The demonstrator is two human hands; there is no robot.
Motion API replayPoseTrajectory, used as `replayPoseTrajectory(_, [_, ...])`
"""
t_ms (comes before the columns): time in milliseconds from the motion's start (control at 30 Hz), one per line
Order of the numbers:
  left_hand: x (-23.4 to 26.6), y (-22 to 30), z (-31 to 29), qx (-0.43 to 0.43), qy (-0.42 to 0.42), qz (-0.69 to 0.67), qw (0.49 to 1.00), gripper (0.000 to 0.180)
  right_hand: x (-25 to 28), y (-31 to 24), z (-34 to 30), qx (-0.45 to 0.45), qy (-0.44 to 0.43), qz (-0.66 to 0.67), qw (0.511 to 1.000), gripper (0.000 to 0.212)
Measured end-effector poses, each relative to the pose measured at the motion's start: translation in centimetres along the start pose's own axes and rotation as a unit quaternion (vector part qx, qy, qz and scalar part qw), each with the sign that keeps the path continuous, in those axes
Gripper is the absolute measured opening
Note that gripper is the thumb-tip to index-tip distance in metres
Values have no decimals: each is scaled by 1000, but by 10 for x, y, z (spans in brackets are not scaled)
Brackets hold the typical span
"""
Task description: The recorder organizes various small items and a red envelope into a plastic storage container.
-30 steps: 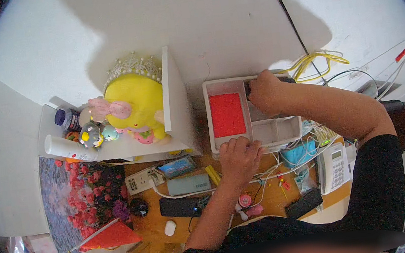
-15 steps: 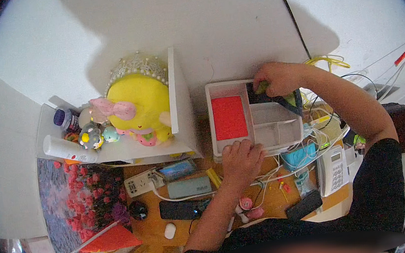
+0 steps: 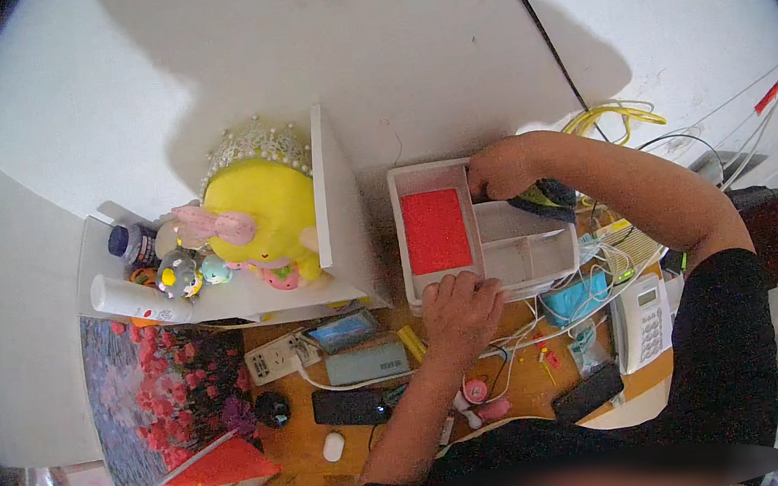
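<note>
A white divided organizer box [image 3: 401, 242] stands on the desk against the wall, with a flat red piece [image 3: 437, 231] in its left compartment. My left hand [image 3: 462, 314] is curled over the box's front edge, gripping it. My right hand [image 3: 503, 168] reaches into the back compartment, its bent fingers low inside and mostly hidden. Beneath its wrist lies a dark, soft-looking thing with green on it [image 3: 545, 196]. Whether the fingers hold part of this cannot be made out.
On the left, a white shelf [image 3: 320, 188] holds a yellow plush toy [image 3: 262, 209] and small figures. A power strip [image 3: 277, 356], a grey box-like device [image 3: 364, 363] and a black phone [image 3: 348, 406] lie in front. Tangled cables [image 3: 551, 313] and a desk telephone [image 3: 643, 324] are right.
My right hand has moved left and lower into the back compartment. The dark and green thing's right end has dropped lower. My left hand stays on the front edge.
</note>
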State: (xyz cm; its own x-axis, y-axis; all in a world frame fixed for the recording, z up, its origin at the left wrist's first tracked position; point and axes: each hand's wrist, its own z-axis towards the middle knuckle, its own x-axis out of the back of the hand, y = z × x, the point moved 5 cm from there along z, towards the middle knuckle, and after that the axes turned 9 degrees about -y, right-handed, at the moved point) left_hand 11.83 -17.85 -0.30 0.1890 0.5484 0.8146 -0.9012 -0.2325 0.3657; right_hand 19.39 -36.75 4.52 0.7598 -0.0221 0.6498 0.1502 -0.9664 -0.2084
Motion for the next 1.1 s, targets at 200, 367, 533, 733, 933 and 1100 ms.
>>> replayPoseTrajectory(200, [2,-1,-1,11,-3,-6,1000,20,-4,-21,-1,-130,107,-148,975,20])
replayPoseTrajectory(367, [1,-1,0,5,-7,-2,1000,20,-9,-24,4,-160,81,-257,950,16])
replayPoseTrajectory(533, [3,-2,-1,4,-13,-9,1000,20,24,-41,-46,-188,131,-227,947,16])
replayPoseTrajectory(733, [5,-2,0,-17,16,-21,1000,19,5,-37,-47,-77,128,-180,972,28])
replayPoseTrajectory(933, [6,2,1,-22,10,-13,1000,19,-8,-23,-34,-26,105,-103,989,42])
replayPoseTrajectory(1100, [0,-1,-3,-3,4,-27,1000,20,-2,-33,-32,-35,50,-75,995,41])
